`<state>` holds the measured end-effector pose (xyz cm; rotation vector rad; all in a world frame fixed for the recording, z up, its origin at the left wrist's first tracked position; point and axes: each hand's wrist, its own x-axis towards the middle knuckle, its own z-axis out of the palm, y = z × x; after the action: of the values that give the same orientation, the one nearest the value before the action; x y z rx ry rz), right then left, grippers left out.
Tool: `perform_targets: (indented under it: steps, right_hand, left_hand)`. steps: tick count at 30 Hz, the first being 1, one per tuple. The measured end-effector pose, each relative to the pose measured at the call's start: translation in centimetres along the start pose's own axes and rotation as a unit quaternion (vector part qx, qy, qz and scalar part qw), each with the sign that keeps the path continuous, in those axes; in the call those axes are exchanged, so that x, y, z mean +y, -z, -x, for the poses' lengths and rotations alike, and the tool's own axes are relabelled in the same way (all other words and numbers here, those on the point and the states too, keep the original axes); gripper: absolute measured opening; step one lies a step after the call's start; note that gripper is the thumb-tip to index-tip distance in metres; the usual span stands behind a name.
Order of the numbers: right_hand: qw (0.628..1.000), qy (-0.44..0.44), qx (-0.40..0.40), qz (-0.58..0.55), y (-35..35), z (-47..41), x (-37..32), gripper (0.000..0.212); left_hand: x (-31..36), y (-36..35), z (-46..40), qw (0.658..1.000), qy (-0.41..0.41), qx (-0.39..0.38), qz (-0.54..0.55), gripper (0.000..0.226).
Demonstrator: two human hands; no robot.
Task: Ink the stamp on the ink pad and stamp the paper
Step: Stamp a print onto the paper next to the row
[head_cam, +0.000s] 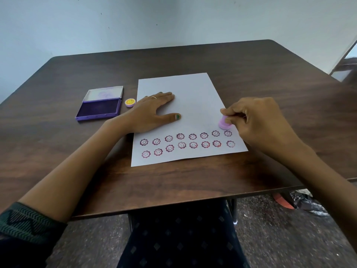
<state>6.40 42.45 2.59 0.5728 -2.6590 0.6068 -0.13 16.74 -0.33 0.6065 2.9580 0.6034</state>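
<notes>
The stamp [224, 123], a small pink-lilac one, is down at the right side of the paper [193, 97], tilted a little, just above the last print of the upper row. Whether its face is pressed flat to the sheet or a hair off it, I can't tell from here. The right hand [258, 120] has it in a fingertip grip, thumb and fingers pinched on the stamp's top.

Look at the tally: two full rows of flower-faced smiley prints [187, 143] run across the near end of the sheet, sixteen or so in purple-red ink. A third row looks to be starting at the right edge, so plenty is done, and most of the sheet above is blank, with room for many more.

The left hand [152, 111] lies flat, fingers spread, palm down on the left part of the paper, pinning it; it holds nothing.

Further out to the left, the purple ink pad [99, 110] sits open on the desk [251, 60], lid tipped back, well apart from the stamp. Just beside it, a little round cap with a yellow face [130, 102] rests by the paper's edge, likely the stamp's own cover.

My read: each new print will want a trip back to that pad.
</notes>
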Motion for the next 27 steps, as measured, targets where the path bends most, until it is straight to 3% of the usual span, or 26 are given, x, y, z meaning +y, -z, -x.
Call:
perform_targets:
  steps: [8, 12, 14, 16, 21, 23, 27]
  right_hand:
    - [0.999, -0.027, -0.025, -0.034, 0.4, -0.5, 0.5, 0.021]
    - [0.980, -0.107, -0.011, -0.166, 1.3, -0.9, 1.5, 0.022]
    - [0.924, -0.160, 0.031, -0.347, 1.8, -0.7, 1.9, 0.021]
    - [0.843, -0.208, 0.058, -0.493, 2.2, -0.5, 2.6, 0.019]
    - [0.698, -0.330, 0.060, -0.633, 1.9, -0.2, 3.8, 0.014]
    - [0.670, -0.349, 0.054, -0.653, 1.7, -0.2, 4.0, 0.014]
    - [0.651, -0.351, 0.037, -0.672, 1.6, -0.5, 4.0, 0.014]
  left_hand:
    - [0.0, 0.0, 0.0, 1.000, 0.000, 0.003, 0.001, 0.073]
    - [0.0, 0.0, 0.0, 1.000, 0.000, 0.002, 0.001, 0.074]
    - [0.0, 0.1, 0.0, 1.000, 0.001, 0.001, 0.003, 0.075]
    - [0.0, 0.1, 0.0, 1.000, 0.002, 0.002, 0.008, 0.074]
    - [0.0, 0.0, 0.1, 1.000, 0.000, 0.002, 0.003, 0.074]
    - [0.1, 0.0, 0.2, 1.000, 0.000, 0.003, 0.004, 0.073]
    - [0.2, 0.1, 0.2, 1.000, -0.002, 0.003, 0.002, 0.072]
